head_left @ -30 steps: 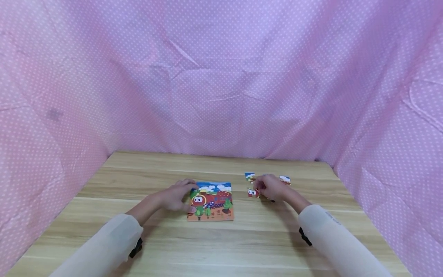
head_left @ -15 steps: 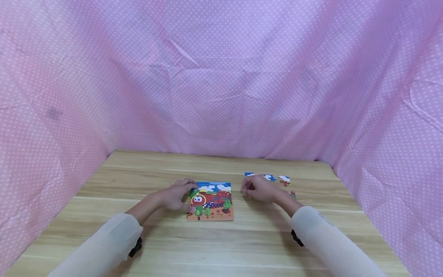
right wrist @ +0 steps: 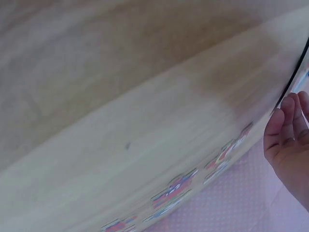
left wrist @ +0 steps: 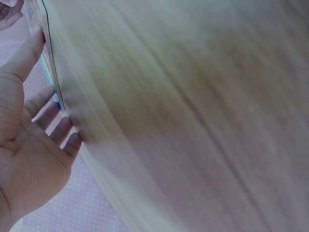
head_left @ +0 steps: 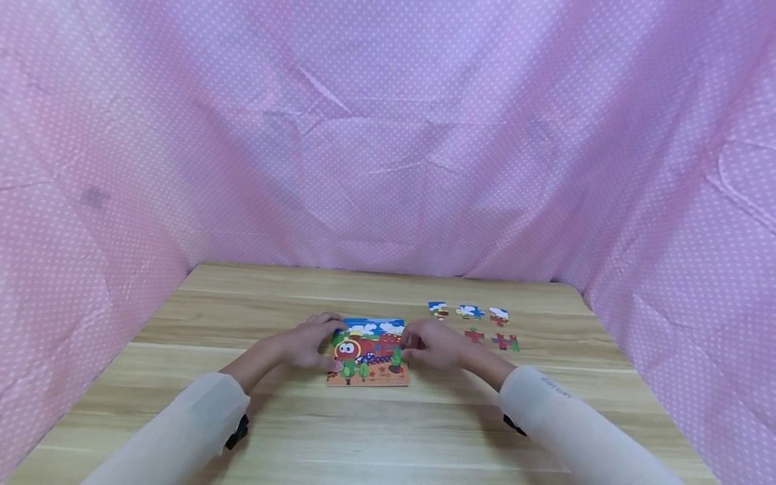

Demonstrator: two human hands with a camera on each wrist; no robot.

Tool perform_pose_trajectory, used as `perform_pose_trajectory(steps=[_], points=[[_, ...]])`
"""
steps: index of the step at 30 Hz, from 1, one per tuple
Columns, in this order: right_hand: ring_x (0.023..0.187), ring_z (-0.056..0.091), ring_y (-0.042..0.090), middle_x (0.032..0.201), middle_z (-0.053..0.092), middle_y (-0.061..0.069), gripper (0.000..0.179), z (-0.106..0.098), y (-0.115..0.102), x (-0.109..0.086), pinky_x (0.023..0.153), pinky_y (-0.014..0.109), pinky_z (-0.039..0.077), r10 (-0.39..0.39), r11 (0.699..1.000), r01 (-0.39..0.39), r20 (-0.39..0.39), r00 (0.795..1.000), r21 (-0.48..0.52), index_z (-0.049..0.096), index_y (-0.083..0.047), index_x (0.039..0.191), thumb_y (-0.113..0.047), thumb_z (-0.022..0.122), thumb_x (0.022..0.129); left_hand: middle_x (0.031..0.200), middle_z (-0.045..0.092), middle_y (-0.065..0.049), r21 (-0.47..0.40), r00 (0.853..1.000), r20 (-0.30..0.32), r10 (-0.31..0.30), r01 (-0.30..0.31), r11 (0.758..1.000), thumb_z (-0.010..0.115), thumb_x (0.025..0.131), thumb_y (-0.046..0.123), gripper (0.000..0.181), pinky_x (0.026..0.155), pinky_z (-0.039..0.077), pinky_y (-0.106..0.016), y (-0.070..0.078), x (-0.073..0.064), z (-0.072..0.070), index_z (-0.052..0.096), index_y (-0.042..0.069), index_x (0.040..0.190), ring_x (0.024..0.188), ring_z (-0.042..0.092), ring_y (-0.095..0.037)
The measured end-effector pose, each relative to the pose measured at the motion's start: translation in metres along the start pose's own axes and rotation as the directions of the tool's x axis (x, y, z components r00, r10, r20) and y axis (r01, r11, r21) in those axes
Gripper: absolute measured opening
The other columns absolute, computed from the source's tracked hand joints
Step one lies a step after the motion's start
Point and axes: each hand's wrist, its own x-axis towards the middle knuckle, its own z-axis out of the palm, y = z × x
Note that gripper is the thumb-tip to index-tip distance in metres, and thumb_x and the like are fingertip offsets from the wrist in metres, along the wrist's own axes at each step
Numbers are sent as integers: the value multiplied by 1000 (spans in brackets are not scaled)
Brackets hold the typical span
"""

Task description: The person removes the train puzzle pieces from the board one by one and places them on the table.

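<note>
A pink dotted cloth [head_left: 388, 135] hangs behind and beside the wooden table [head_left: 364, 431]. On it lies the flat picture board [head_left: 371, 350], a train printed across its face, between the two hands. It may be a shallow puzzle tray, but any raised rim is too fine to make out; no piece shows loose on it. The left hand [head_left: 303, 343] is spread along the left edge, thumb and fingertips touching it without clenching; light contact like that could let the board slide if pushed from the right. The right hand [head_left: 433, 343], fingers bent, is at the right edge; whether it pinches anything is hidden, so that cannot be told. Pressing there could skew the board. Loose puzzle pieces [head_left: 475, 335] lie to the right, in no container; a careless knuckle could knock the nearest askew.
</note>
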Motion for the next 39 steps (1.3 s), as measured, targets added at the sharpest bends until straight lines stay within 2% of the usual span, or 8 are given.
perform_pose_trajectory(steps=[4,8,17,21,28,33,39], points=[[83,55,12,91,62,-8,18,8,-6,0,71,26,48,-19,1000,19,13,1000,-18,70,-16,113,-28,70,99,162,31,-7,3,1000,-4,-11,11,1000,81,87,43,78,113,31,-65,1,1,0,46,17,152,148,29,-37],[89,54,12,97,59,-6,23,13,-10,-2,73,25,48,-2,999,3,30,1000,-34,70,-18,116,-34,69,99,163,31,-6,6,1000,-4,-14,14,1000,81,87,44,78,112,31,-65,2,2,1,46,18,152,148,29,-37],[92,54,16,102,59,-2,36,13,-16,0,74,25,47,-16,997,18,31,999,-73,72,-13,119,-40,73,96,162,32,-6,-3,1000,-4,-18,18,1000,82,86,43,78,113,31,-65,2,2,0,47,18,151,148,28,-37],[91,54,17,101,60,-1,37,13,-18,3,75,26,46,-13,997,16,41,999,-74,72,-11,118,-38,75,94,162,32,-7,2,1000,0,0,0,1000,82,86,43,79,113,31,-65,3,2,-1,46,17,152,147,29,-37],[91,54,16,101,61,-3,30,13,-20,8,80,27,48,50,999,-51,73,996,8,70,-12,113,-31,79,92,162,30,-11,3,999,-3,33,-33,999,82,86,42,81,112,30,-66,4,2,-3,45,12,152,146,29,-40],[87,55,15,95,62,-2,26,12,-23,11,78,29,49,90,993,-97,100,991,68,67,-12,106,-24,83,88,162,31,-9,1,1000,13,21,-21,1000,82,86,44,81,113,30,-65,6,2,-3,45,14,152,147,28,-38],[88,55,15,94,61,-2,25,13,-28,17,81,30,49,128,988,-138,129,983,69,66,-13,104,-21,82,88,163,29,-9,3,1000,29,0,-1,1000,82,87,41,82,114,30,-63,6,0,-4,44,13,153,148,27,-37]])
